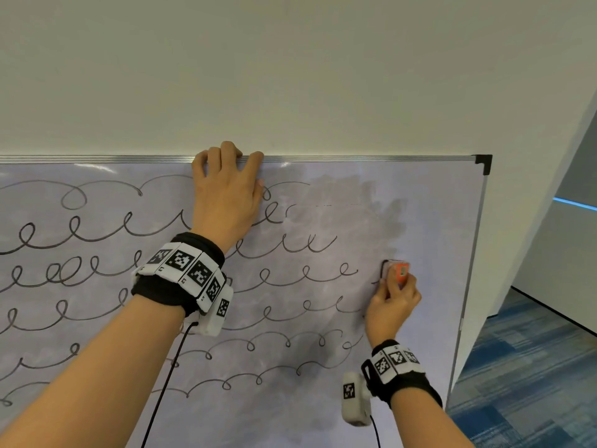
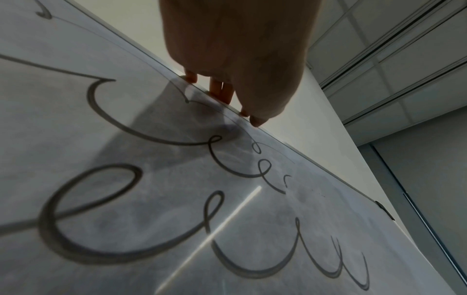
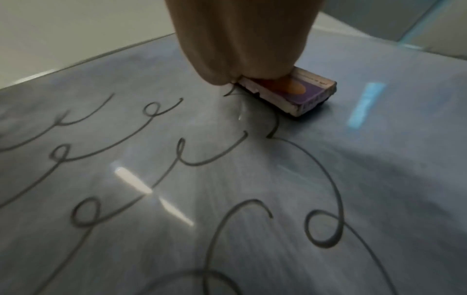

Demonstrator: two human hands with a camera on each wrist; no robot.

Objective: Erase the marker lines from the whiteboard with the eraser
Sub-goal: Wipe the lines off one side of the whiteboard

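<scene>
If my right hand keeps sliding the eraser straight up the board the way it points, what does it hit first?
The right hand and orange-backed block eraser would first cross the smudged, already wiped patch of the whiteboard, then probably its silver top frame. No loops show there.

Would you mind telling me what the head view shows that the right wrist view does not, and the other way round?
Only the head view shows the left hand gripping the top frame, and the smudged erased patch. Only the right wrist view shows the eraser's purple label and dark pad against the whiteboard. Both show the right hand holding the eraser beside remaining marker loops.
</scene>
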